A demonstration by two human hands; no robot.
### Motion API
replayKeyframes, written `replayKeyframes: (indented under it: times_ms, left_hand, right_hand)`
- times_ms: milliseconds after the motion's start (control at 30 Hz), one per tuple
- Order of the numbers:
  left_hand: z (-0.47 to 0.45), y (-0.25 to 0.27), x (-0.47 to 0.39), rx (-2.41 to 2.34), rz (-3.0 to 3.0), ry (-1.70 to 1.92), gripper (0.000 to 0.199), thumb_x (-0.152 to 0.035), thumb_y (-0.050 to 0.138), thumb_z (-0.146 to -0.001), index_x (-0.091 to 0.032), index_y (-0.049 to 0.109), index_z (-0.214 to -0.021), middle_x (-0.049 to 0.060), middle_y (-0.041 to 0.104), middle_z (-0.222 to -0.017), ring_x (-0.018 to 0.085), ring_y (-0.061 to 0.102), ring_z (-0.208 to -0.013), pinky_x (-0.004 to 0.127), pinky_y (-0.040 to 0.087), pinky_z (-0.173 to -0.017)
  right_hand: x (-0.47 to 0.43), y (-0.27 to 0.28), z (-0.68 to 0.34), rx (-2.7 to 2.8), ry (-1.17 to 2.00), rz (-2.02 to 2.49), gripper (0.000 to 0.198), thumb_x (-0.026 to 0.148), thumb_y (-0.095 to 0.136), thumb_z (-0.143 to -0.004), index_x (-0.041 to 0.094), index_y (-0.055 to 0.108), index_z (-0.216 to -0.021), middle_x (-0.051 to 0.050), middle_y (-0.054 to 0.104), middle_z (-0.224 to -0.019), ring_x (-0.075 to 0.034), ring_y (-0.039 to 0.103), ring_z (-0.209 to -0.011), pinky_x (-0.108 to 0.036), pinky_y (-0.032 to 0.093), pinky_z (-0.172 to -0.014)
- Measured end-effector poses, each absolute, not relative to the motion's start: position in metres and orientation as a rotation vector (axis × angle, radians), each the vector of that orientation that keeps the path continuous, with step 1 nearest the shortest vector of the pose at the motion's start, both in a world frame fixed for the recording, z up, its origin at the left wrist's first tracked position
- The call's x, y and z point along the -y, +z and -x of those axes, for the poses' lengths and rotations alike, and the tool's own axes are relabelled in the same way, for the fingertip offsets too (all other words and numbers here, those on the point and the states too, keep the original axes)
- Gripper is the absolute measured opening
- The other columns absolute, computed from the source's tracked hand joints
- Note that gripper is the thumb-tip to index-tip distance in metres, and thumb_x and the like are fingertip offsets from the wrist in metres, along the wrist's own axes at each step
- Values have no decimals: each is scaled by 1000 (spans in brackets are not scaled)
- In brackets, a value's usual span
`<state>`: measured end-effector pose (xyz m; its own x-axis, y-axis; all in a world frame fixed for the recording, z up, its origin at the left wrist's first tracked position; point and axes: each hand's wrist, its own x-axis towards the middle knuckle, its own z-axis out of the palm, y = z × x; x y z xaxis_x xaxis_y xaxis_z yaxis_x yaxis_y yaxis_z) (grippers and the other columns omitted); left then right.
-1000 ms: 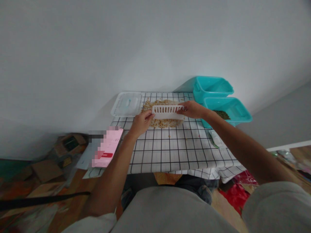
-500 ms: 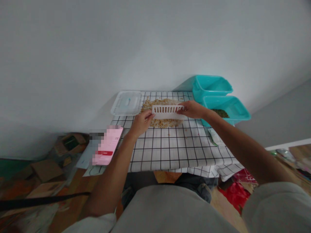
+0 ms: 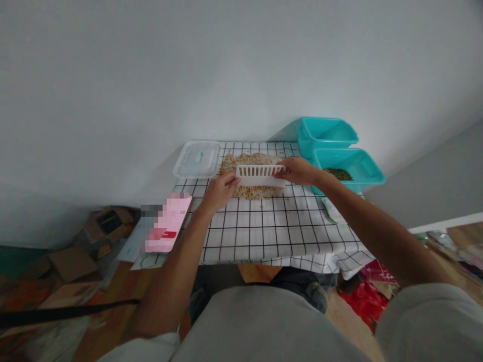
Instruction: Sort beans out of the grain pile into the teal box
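Between my hands is a small white slotted plastic basket (image 3: 260, 180), its long side facing me. My left hand (image 3: 222, 191) pinches its left end with thumb and fingers. At the other end my right hand (image 3: 298, 171) grips it, with fingertips reaching over the slotted side. Yellow kernels (image 3: 256, 192) lie spread on the cloth in front of and behind the basket, mixed with paler grains at the back. What the basket holds, if anything, is hidden by its front wall.
A clear plastic lid (image 3: 198, 160) lies back left. At right stand two turquoise bins, one behind (image 3: 328, 131) and one nearer (image 3: 368, 168) holding green grains (image 3: 338, 174). A white packet (image 3: 332, 210) lies by them. A pink-screened phone (image 3: 168, 226) rests on the checked tablecloth's (image 3: 249, 231) left edge.
Both hands keep hold of the basket, which stays in nearly the same place. The view has shifted very slightly.
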<state>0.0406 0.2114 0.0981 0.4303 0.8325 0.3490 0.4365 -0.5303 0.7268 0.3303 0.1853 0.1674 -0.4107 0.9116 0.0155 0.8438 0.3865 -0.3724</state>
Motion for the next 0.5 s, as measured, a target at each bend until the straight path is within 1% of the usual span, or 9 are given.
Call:
replayKeyframes:
  times_ms: [267,400,500]
  left_hand:
    - [-39,95,-208,-1058,-2132,952,21,-34,51,-93,-22,67,-99,5,75,-95,22,70,-95,35,54,-87]
    - [-39,96,-205,-1068,-2141,948,22,-37,51,-93,-22,67,-96,5,75,-94,23,71,-93,36,54,-85]
    - [-39,97,-204,-1070,-2143,953,22,-37,51,-93,-22,67,-98,6,76,-96,23,71,-94,35,54,-84]
  right_hand:
    - [-178,168,-329,2412,468,1554,26,35,54,-89,18,71,-98,-4,70,-80,-14,58,-69,-25,35,-64]
    - [-178,168,-329,2414,476,1553,25,36,55,-88,18,71,-95,-3,69,-78,-14,56,-67,-24,33,-62]
    - [-175,169,-329,2416,486,1551,25,36,55,-89,18,71,-94,-3,68,-74,-13,55,-65,-24,33,-60]
